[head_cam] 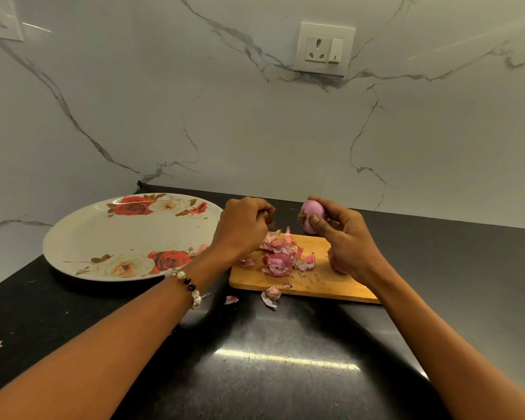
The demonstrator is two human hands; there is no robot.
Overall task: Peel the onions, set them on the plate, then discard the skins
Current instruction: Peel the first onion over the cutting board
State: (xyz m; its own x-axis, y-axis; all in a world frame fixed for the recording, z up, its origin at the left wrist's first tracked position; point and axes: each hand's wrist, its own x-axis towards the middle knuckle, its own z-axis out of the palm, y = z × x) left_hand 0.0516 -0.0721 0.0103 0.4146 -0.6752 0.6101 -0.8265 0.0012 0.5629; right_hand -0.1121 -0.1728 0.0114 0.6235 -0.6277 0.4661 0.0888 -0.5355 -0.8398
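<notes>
Clearly the peeling step is in hand: the right hand (344, 234) holds a small, smooth pink-purple onion (312, 219) up in the centre right of the frame, above the far edge of the rectangular wooden chopping board (322, 280), its grip curled round the bulb with the thumb pressed on the near face. The left hand (243, 225), just left of the onion and apart from it, has its grip pinched on a scrap of dry brownish skin (270, 215). The onion looks almost bare, glossy and pale, with only a frayed brown tuft at its left end. A heap of pink papery skins (281, 257) lies on the board, and a few loose flakes (270, 295) sit on the dark glossy worktop (285, 359) near its front edge. A second onion (334, 262) seems to rest on the board under the right wrist, mostly hidden. The large round white plate with red roses (82, 237), centre left, holds no onion. Next, I judge, the pinched scrap wants dropping on the heap, the tuft plucking off, and the bulb carrying leftwards to the plate.
</notes>
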